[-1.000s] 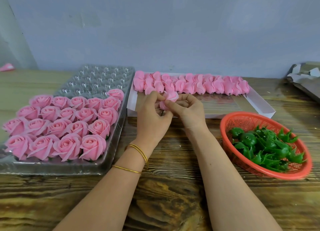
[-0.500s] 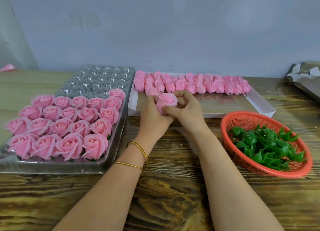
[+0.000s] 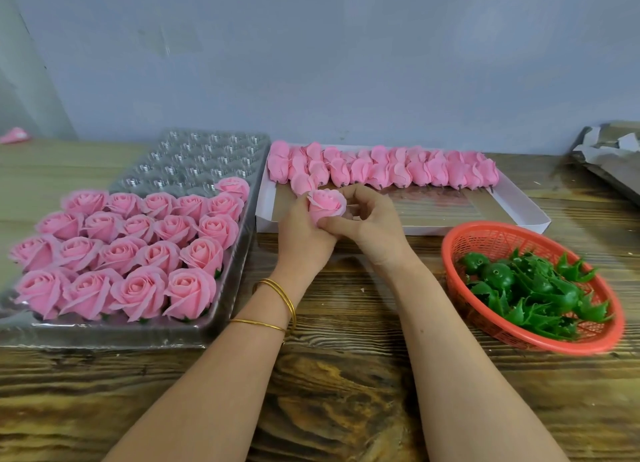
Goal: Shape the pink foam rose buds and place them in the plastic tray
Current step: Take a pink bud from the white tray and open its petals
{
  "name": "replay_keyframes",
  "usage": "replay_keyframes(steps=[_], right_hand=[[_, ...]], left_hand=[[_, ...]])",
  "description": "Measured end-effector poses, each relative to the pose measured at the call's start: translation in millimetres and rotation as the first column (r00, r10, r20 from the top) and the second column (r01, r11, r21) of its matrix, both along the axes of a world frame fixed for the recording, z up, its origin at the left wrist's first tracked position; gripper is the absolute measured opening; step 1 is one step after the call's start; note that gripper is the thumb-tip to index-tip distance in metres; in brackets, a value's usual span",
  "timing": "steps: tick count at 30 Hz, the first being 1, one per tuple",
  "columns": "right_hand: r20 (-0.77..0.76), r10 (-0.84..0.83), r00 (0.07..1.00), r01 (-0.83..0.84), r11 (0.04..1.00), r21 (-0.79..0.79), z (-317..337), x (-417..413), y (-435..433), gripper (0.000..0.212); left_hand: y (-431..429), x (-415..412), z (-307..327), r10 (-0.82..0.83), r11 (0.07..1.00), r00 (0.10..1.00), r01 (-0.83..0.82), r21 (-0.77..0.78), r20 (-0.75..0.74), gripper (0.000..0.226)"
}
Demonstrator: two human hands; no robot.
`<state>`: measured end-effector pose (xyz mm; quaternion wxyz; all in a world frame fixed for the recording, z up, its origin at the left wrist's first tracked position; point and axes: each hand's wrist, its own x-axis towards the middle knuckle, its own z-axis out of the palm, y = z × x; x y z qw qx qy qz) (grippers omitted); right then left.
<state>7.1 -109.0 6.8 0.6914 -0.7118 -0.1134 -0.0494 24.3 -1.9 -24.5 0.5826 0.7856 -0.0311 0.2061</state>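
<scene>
Together our fingers [image 3: 341, 225] curl round one rose bud [image 3: 326, 202]: left hand [image 3: 300, 234] cups its base, right hand [image 3: 372, 223] pinches beside it, over the white box [image 3: 519, 215]. The foam looks soft, light and easily creased, so we'd hold low at the base. The plastic tray [image 3: 221, 319] lies to the left.

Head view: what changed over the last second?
The rose bud in both hands went from a folded piece pinched at the fingertips to a rounded open bloom; the left hand and right hand keep gripping it at the same spot. Plastic tray, boxed buds and red basket are unchanged.
</scene>
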Motion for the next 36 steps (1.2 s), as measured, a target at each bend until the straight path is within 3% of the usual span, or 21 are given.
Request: replay_keyframes(steps=[4, 7, 10, 14, 20, 26, 29, 32, 36], right_hand=[[-0.020, -0.013, 1.000, 0.015, 0.996, 0.090, 3, 1, 2, 0.030], [-0.056, -0.044, 0.997, 0.054, 0.977, 0.205, 5, 2, 3, 0.007], [-0.016, -0.084, 0.996, 0.086, 0.983, 0.160, 0, 5, 3, 0.021], [0.016, -0.079, 0.997, 0.077, 0.993, 0.088, -2, 5, 4, 0.018], [-0.105, -0.049, 0.993, 0.072, 0.970, 0.232, -1, 5, 4, 0.013], [-0.122, -0.031, 0.992, 0.055, 0.978, 0.201, 2, 4, -2, 0.016], [-0.111, 0.036, 0.993, -0.011, 0.975, 0.223, 6, 2, -6, 0.028], [-0.106, 0.106, 0.989, -0.091, 0.987, 0.136, 5, -2, -4, 0.040], [-0.131, 0.111, 0.985, -0.114, 0.993, -0.015, 5, -7, 5, 0.054]], left_hand=[[0, -3, 3, 0.054, 0.998, 0.998, -0.054, 0.020, 0.014, 0.021], [-3, -6, 5, -0.002, 1.000, 1.000, 0.002, 0.003, 0.000, 0.014], [-5, -7, 5, -0.023, 0.998, 0.999, 0.021, 0.059, 0.027, 0.014], [-5, -8, 4, -0.036, 0.996, 0.999, 0.033, 0.077, 0.035, 0.010], [-4, -10, 10, -0.052, 0.996, 0.999, 0.052, -0.079, 0.001, 0.014], [-3, -15, 17, -0.066, 0.943, 0.998, 0.064, -0.326, 0.005, 0.013], [-3, -17, 22, -0.081, 0.903, 0.997, 0.065, -0.426, -0.019, 0.013], [-5, -18, 26, -0.124, 0.856, 0.991, 0.083, -0.510, -0.046, 0.005], [-9, -19, 26, -0.172, 0.829, 0.982, 0.100, -0.551, -0.080, 0.019]])
